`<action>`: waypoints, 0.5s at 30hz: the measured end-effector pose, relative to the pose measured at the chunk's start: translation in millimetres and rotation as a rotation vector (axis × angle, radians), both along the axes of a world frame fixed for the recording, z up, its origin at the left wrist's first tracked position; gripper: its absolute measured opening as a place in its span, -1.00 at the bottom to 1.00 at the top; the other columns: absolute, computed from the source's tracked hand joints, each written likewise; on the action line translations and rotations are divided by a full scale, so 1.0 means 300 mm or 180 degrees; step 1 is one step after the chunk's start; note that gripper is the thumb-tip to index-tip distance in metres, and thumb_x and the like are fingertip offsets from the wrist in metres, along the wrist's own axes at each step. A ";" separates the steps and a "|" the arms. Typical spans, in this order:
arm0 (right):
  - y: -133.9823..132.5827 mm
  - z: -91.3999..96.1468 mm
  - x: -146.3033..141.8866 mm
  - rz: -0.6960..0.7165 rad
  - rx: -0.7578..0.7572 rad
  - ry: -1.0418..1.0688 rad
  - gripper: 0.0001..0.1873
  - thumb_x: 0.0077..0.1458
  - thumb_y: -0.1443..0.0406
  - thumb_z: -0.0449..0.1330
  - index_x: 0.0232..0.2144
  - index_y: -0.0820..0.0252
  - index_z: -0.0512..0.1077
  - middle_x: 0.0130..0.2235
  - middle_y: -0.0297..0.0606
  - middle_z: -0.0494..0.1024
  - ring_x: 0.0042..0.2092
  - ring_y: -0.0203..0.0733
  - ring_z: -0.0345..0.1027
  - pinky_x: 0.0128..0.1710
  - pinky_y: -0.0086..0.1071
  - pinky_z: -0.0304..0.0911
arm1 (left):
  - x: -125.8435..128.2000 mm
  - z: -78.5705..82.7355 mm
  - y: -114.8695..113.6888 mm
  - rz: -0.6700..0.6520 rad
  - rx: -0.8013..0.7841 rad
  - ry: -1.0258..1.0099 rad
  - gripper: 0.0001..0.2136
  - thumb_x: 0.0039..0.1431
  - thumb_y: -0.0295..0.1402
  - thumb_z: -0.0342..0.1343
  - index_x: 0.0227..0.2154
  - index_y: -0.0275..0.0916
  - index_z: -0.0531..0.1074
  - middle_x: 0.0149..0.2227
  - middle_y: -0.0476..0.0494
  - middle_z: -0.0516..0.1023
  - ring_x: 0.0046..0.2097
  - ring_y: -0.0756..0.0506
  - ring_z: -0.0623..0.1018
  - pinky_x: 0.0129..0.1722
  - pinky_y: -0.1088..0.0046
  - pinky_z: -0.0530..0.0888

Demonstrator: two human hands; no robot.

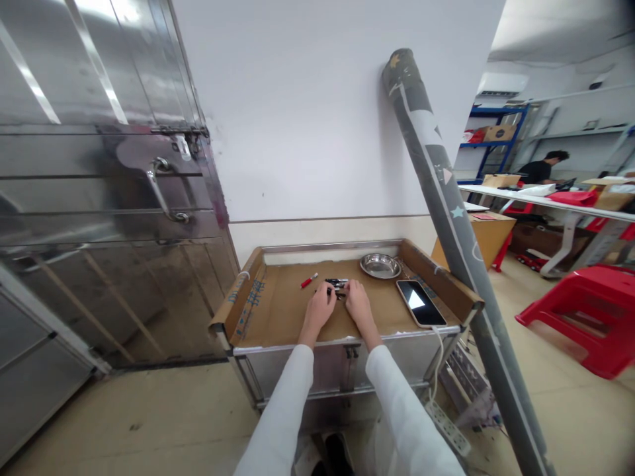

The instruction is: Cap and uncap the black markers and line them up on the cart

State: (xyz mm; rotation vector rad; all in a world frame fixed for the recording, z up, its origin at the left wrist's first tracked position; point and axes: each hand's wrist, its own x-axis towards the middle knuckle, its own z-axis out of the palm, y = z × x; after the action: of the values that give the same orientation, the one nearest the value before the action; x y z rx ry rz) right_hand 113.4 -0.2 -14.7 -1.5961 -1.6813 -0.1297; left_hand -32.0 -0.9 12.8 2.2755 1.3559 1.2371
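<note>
2 hands (321,309) (358,305) on blk item (337,285)

Open cardboard (278,311) left of left hand (320,309); pen (308,281) ahead; phone (421,303), bowl (380,266) block right.

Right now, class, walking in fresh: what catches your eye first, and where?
The left hand and right hand meet on a small black object at the middle of the cardboard-lined table. A grey rolled mat leans on the wall at right; a lit phone lies right of the hands.
</note>
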 end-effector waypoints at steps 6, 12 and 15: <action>-0.007 0.007 -0.001 -0.0184 -0.0063 -0.0067 -0.74 0.09 0.54 -0.08 -0.28 0.20 0.32 -0.24 -0.11 0.46 -0.19 -0.07 0.26 -0.12 -0.29 0.15 | 0.005 -0.006 0.005 0.0020 -0.0164 0.0360 -0.90 0.24 -0.44 -0.08 -0.25 -0.18 0.32 -0.21 -0.13 0.53 -0.19 -0.08 0.55 -0.15 0.36 0.45; -0.006 0.008 -0.001 -0.0133 -0.0008 0.0000 -0.71 0.09 0.52 -0.10 -0.26 0.20 0.34 -0.22 -0.07 0.46 -0.18 -0.03 0.26 -0.10 -0.24 0.16 | 0.006 -0.013 0.014 0.0071 -0.0225 0.0599 -0.86 0.15 -0.53 -0.01 -0.26 -0.18 0.33 -0.18 -0.14 0.52 -0.12 -0.10 0.53 -0.05 0.34 0.42; -0.004 0.005 0.000 -0.0034 0.0035 0.0036 -0.72 0.12 0.50 -0.11 -0.26 0.19 0.35 -0.21 -0.07 0.46 -0.17 -0.04 0.27 -0.09 -0.24 0.18 | 0.005 -0.018 0.017 0.0083 -0.0260 0.0673 -0.85 0.12 -0.54 0.01 -0.27 -0.19 0.35 -0.18 -0.14 0.49 -0.12 -0.10 0.52 -0.04 0.34 0.42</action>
State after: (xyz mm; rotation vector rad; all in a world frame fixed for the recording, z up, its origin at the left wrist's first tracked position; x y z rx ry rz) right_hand 113.3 -1.3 -13.2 -1.5950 -1.6611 -0.1347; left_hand -30.5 4.3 7.4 2.3929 1.4810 0.9508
